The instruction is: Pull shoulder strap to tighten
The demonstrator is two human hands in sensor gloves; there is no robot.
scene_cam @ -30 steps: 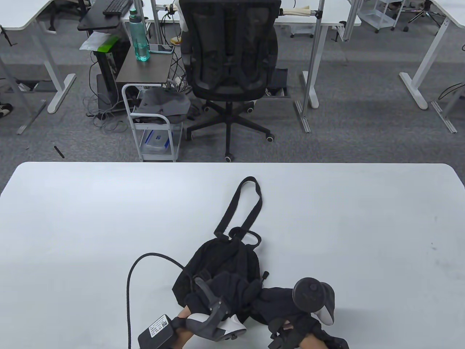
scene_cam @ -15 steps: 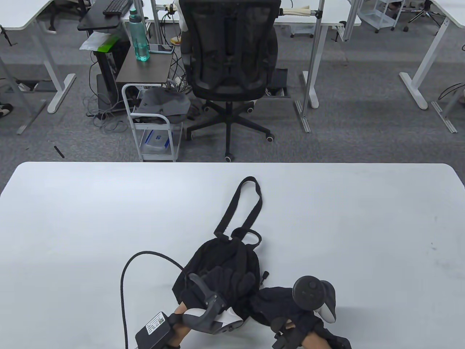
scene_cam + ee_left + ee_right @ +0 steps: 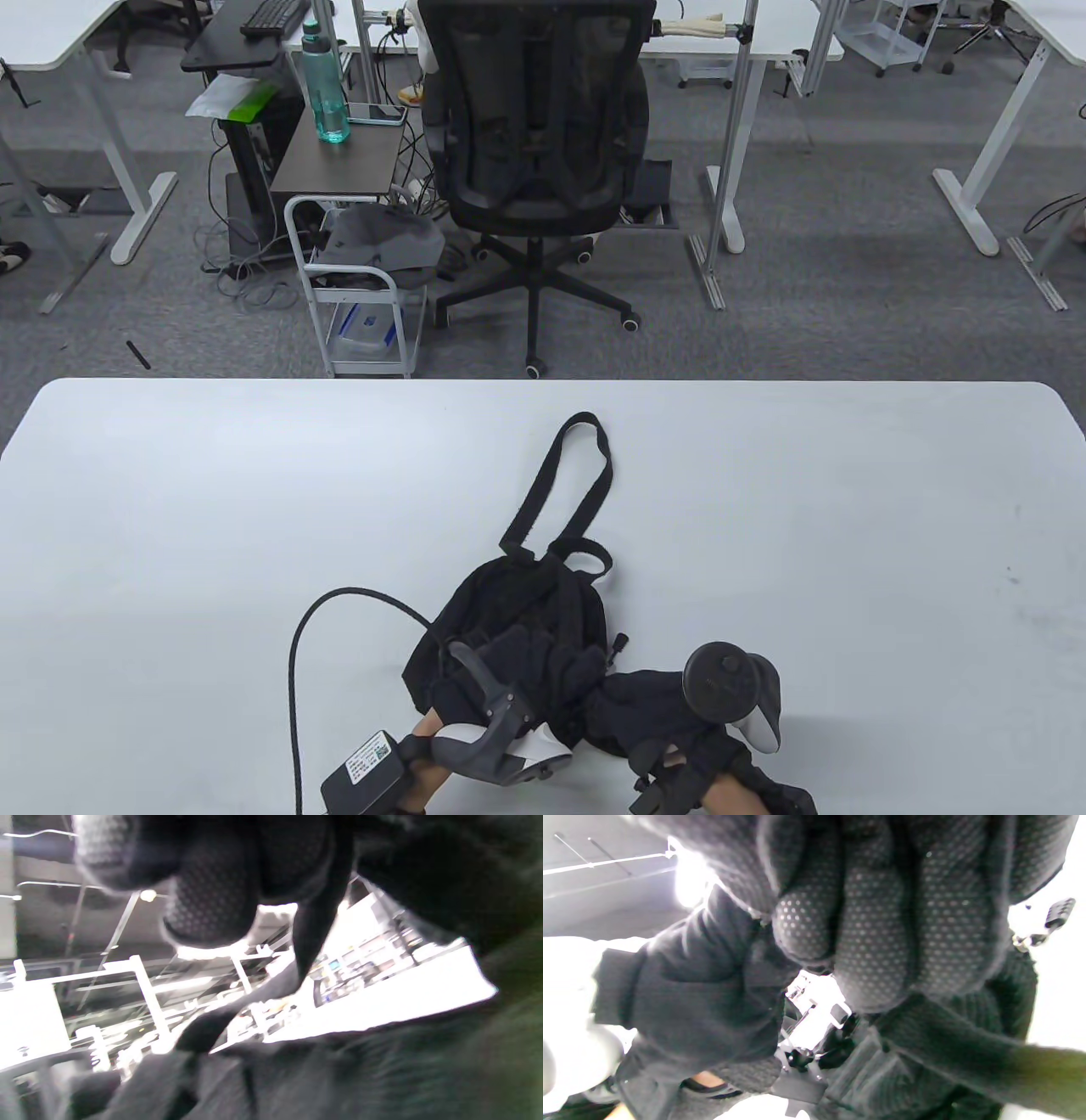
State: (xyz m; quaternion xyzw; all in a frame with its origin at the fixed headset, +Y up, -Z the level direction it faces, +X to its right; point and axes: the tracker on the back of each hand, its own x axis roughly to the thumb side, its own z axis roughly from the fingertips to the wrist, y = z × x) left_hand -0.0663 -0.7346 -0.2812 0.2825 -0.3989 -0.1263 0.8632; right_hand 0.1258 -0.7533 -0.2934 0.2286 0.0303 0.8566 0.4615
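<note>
A black backpack [image 3: 517, 628] lies at the near middle of the white table [image 3: 170, 509], one shoulder strap [image 3: 564, 484] looped away from the person. The left hand [image 3: 530, 671] lies on the backpack, its fingers curled into the fabric. The right hand [image 3: 653, 705] sits just beside the bag's near right corner, fingers [image 3: 874, 942] clenched together on dark webbing, though whether that is the strap I cannot tell.

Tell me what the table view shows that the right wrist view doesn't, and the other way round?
Only the table view shows the whole black backpack lying on the white table, its long shoulder strap looped away from the person, the left hand resting on the bag, and an office chair beyond. Only the right wrist view shows, close up, the dotted glove fingers curled tight and a small zipper pull. Both show the right hand and the backpack's black fabric.
</note>
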